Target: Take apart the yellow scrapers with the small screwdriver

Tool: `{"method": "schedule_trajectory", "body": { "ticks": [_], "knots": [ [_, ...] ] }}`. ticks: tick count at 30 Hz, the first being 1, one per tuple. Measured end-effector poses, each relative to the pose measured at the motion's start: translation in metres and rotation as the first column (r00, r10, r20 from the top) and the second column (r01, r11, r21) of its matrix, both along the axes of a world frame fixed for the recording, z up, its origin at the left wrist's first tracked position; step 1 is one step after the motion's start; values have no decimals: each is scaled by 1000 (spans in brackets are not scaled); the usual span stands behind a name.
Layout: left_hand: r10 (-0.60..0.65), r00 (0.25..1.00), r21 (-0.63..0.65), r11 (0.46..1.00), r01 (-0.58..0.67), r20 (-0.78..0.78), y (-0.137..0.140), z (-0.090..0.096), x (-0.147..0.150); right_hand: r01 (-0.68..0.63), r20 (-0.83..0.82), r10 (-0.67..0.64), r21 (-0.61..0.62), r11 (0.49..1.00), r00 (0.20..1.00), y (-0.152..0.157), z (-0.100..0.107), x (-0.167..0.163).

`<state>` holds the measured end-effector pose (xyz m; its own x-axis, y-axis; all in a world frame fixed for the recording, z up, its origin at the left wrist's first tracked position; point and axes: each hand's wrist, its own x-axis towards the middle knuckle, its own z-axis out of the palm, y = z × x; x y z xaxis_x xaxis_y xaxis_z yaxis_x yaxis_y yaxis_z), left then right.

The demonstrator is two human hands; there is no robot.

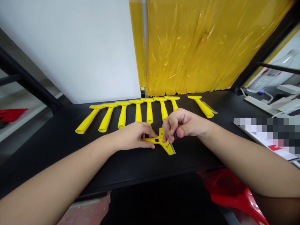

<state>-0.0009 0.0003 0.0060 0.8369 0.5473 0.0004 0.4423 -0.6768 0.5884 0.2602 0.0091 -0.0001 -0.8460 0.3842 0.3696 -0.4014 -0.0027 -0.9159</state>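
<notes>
A yellow scraper [168, 148] lies near the front middle of the black table, its metal blade edge towards the right. My left hand [133, 135] is closed round the scraper's handle, thumb and fingers on either side. Over the scraper's head hovers my right hand [181, 123], fingers curled in a pinch. Something small and dark shows between its fingertips, too hidden to name. Behind my hands, several more yellow scrapers [107, 120] are lined up with heads pointing away from me. One scraper [204, 107] lies apart on the right, a metal blade beside its handle.
The black table [70, 156] backs onto a white panel [77, 47] and yellow plastic film [199, 47]. On the right are a clear bottle [269, 75] and a partly blurred sheet or box [264, 137]. A red plastic object [229, 190] sits below the table edge.
</notes>
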Motion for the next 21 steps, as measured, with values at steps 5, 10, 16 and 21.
{"method": "schedule_trajectory", "body": {
  "ticks": [5, 10, 16, 21],
  "knots": [
    [1, 1000, 4, 1000, -1, -3, 1, -2, 0, -28, -1, 28, -4, 1000, 1000, 1, 2, 2],
    [8, 1000, 3, 1000, -8, 11, 2, -5, 0, -30, 4, 30, -8, 1000, 1000, 0, 6, 6],
    [43, 999, -18, 999, -43, 0, 3, -4, 0, -137, -2, 138, -110, 984, 990, -10, 1, -5],
    [33, 999, -46, 998, -32, 7, 4, -4, -3, -60, -61, 46, -257, 964, 997, -17, 0, -12]
  ]
}}
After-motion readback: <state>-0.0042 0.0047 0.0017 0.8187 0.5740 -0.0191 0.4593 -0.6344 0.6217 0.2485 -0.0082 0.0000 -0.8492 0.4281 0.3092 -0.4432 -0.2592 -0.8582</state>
